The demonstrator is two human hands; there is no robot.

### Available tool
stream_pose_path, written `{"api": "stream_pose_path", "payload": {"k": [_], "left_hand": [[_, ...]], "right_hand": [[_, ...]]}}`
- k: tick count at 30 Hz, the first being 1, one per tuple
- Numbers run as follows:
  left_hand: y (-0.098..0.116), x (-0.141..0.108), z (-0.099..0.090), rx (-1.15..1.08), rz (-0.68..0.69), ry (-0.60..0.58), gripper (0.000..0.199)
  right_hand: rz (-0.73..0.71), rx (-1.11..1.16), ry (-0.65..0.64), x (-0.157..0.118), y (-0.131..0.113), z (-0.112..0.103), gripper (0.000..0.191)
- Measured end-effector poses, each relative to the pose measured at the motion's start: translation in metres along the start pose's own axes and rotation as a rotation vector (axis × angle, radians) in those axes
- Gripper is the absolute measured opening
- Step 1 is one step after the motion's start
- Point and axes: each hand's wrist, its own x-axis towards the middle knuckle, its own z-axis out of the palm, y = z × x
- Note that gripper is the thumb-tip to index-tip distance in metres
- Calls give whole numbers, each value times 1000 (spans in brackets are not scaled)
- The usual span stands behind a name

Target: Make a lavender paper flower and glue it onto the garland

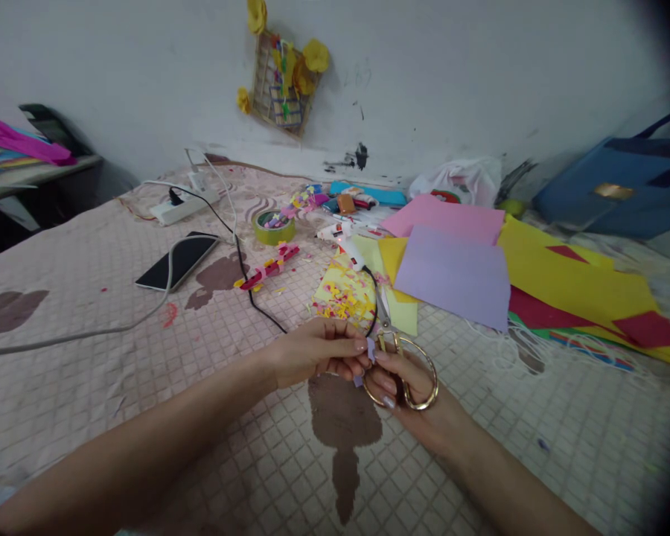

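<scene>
Scissors (387, 327) in right hand (409, 371); that and left hand (313, 346) pinch lilac strip (371, 348), fingertips (359, 345) closed; bag (462, 179) at tabletop's (246, 469) far edge.

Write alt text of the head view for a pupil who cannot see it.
A left hand and a right hand hold a small purple strip, with scissors in the right. Beyond lie paper scraps, a glue gun and paper sheets on a patterned tablecloth.
</scene>
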Motion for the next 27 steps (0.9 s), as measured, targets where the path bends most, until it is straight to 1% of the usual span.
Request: {"api": "stream_pose_path", "payload": {"k": [5, 13, 22, 27], "left_hand": [[-1, 0, -1, -11, 3, -12, 12], [-1, 0, -1, -15, -7, -13, 13], [0, 0, -1, -27, -9, -11, 16], [0, 0, -1, -11, -10, -16, 15]], "right_hand": [[-1, 0, -2, 0, 2, 0, 20], [-1, 0, 15, 0, 1, 1, 17], [-5, 19, -22, -1, 1, 0, 19], [-9, 7, -14, 0, 1, 0, 18]]}}
